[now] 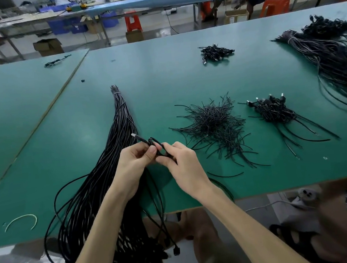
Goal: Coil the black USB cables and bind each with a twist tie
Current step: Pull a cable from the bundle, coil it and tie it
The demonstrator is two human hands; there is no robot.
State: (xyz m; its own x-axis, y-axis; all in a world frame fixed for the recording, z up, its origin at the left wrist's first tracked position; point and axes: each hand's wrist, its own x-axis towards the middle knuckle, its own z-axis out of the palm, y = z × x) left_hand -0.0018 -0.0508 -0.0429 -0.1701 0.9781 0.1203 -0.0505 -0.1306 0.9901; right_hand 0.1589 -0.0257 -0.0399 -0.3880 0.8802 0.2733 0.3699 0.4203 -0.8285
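- We're holding one thin black USB cable (156, 143), partly wound into a small loop, just above the green bench top (37, 125).
- Our left hand (132, 166) pinches the loop and our right hand (183, 165) grips its other side.
- No tie on it yet. The heap of black twist ties (212, 122) is just to the right.
- Looks done: a pile of tied coils (274, 110) and a farther pile (216, 53).
- Still to do: a fat bundle of straight black cables (116, 170), so plenty left, we reckon.

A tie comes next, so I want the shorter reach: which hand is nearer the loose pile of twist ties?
Right. The right hand sits just left of the twist tie pile; the left hand is further left, beyond it. Both grip one cable coil.
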